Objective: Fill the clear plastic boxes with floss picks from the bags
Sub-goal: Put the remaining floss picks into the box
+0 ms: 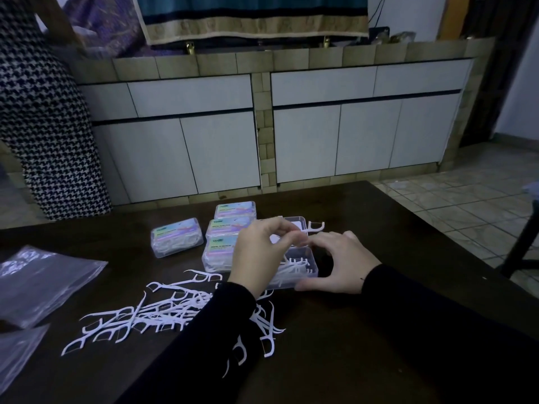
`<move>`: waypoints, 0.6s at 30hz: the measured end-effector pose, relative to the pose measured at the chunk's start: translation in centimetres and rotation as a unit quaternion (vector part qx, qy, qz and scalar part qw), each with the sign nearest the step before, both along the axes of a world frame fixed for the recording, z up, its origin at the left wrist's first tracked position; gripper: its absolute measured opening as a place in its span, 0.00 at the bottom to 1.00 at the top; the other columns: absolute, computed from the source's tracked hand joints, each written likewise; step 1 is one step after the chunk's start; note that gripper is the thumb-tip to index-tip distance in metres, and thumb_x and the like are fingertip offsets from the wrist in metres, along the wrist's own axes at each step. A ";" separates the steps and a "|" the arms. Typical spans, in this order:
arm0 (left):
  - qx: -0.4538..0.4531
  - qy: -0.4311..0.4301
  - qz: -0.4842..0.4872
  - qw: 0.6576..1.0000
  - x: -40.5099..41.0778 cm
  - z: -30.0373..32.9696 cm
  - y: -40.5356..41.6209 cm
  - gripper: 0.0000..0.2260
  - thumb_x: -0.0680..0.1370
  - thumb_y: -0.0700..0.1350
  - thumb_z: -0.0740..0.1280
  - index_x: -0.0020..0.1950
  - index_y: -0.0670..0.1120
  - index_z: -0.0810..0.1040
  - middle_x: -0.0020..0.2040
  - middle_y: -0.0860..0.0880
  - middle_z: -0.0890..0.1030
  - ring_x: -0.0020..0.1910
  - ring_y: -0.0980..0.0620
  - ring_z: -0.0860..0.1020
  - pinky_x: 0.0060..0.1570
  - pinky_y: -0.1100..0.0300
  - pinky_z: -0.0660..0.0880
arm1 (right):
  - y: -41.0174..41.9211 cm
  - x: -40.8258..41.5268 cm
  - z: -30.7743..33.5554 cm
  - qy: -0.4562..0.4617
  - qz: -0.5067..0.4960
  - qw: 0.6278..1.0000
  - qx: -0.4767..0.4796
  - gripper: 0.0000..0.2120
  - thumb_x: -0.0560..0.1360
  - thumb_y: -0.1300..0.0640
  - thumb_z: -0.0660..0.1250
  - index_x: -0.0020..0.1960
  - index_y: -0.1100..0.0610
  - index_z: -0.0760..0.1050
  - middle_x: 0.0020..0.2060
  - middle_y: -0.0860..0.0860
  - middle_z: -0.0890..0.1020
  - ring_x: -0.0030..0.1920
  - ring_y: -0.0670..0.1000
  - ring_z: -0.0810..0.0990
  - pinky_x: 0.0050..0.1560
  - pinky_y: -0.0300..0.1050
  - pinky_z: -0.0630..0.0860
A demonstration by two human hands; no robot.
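Four closed boxes (176,237) — one open box (303,266), right hand (338,265) curled round it; left hand (259,252) pinches one floss pick (316,227).

Both my forearms enter from the lower edge, each in a black sleeve to the wrist, and converge toward the centre. My left hand (259,255) is raised, back toward the camera, wrist slightly bent; its fingers (281,228) curl inward with the tips drawn together toward the thumb in a pinch. What they pinch I cannot tell. My right hand (339,262) lies lower, palm down, thumb (309,285) stretched out to the left along the near side, fingers arched forward and bent at the knuckles. The fingertips of both hands nearly meet between the two wrists.
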State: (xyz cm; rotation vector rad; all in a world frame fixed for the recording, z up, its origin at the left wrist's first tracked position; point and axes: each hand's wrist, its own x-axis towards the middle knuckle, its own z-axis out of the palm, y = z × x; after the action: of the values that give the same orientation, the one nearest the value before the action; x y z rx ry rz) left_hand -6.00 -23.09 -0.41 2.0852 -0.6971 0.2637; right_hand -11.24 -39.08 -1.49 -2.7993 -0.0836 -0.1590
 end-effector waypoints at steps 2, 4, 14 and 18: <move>0.064 0.007 -0.001 0.998 0.3 -0.3 0.1 0.02 0.72 0.55 0.71 0.41 0.58 0.81 0.41 0.58 0.81 0.46 0.60 0.78 0.52 0.52 0.77 | -0.1 0.1 -0.2 0.004 -0.007 1.000 -0.008 0.39 0.65 0.30 0.68 0.72 0.44 0.64 0.68 0.42 0.70 0.65 0.45 0.65 0.60 0.42 0.60; 0.089 0.035 -0.005 0.995 0.6 -0.2 0.7 0.04 0.71 0.56 0.72 0.41 0.57 0.82 0.41 0.58 0.82 0.46 0.59 0.78 0.52 0.52 0.77 | -0.1 0.2 -0.4 0.008 -0.009 1.000 -0.007 0.40 0.65 0.29 0.68 0.71 0.44 0.64 0.68 0.42 0.71 0.64 0.46 0.66 0.60 0.43 0.62; 0.311 0.000 -0.017 0.950 0.5 0.6 2.7 0.07 0.75 0.54 0.69 0.50 0.57 0.83 0.49 0.57 0.82 0.48 0.59 0.77 0.50 0.62 0.76 | -0.2 0.2 -0.4 0.006 0.005 1.000 0.010 0.36 0.65 0.30 0.69 0.69 0.40 0.65 0.64 0.39 0.72 0.53 0.40 0.61 0.55 0.40 0.62; 0.314 -0.024 -0.003 0.949 0.6 1.5 3.2 0.05 0.75 0.53 0.70 0.49 0.57 0.83 0.47 0.58 0.82 0.46 0.60 0.77 0.43 0.67 0.71 | -0.2 0.1 -0.4 0.004 0.007 1.000 0.011 0.36 0.65 0.30 0.69 0.69 0.40 0.65 0.64 0.40 0.72 0.54 0.41 0.61 0.55 0.40 0.63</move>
State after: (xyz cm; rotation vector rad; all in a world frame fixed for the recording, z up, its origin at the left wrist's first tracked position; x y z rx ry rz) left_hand -5.40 -19.92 1.13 2.6842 -0.9007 0.0889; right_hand -11.17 -39.28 -1.85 -2.7756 -0.0983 -0.1445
